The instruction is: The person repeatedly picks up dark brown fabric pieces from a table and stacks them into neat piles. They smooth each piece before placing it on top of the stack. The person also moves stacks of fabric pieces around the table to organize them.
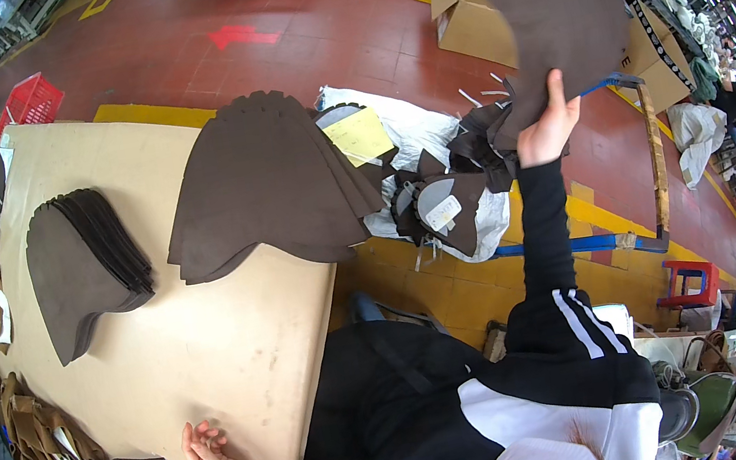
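The dark brown leather sheet (549,4) is flat, matte and curved at its edges, raised above the red floor (193,36) near the cardboard box (467,17). The right hand (547,126) grips its lower edge, fingers closed on it. The left hand (208,451) rests on the beige table (214,351), fingers loosely open, holding nothing. Two stacks of similar cut pieces (264,184) (80,266) lie on the table. More pieces sit on a white sack (416,140) below the sheet.

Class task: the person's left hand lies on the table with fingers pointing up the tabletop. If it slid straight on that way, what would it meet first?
Probably bare table for a long stretch; the left hand would likely then reach the large fanned stack of brown cut pieces.
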Demonstrator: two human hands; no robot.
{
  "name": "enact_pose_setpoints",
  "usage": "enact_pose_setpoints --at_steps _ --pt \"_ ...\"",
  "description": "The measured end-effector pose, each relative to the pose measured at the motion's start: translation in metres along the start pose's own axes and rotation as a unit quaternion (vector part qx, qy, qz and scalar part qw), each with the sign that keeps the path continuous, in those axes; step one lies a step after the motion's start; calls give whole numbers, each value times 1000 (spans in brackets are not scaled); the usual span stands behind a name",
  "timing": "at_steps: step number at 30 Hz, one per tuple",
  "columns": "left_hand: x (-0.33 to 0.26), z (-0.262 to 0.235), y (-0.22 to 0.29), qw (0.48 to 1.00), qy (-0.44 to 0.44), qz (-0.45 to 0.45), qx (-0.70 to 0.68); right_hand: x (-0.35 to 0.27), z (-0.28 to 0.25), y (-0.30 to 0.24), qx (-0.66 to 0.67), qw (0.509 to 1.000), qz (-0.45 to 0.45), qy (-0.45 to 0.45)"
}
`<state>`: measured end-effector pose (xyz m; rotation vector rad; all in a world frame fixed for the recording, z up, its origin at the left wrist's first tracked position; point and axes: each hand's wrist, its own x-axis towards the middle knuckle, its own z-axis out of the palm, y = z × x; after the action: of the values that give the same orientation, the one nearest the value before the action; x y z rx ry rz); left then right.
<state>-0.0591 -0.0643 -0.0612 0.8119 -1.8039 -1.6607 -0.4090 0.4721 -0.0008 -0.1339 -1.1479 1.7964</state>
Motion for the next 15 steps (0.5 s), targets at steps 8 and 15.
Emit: enact_pose_setpoints --at_steps 8,15 --pt "5 -11 1 999 24 -16 37 149 -288 165 -105 906 228 341" --pt "-58 -15 98 933 283 -33 218 -81 -203 210 -175 869 408 218"
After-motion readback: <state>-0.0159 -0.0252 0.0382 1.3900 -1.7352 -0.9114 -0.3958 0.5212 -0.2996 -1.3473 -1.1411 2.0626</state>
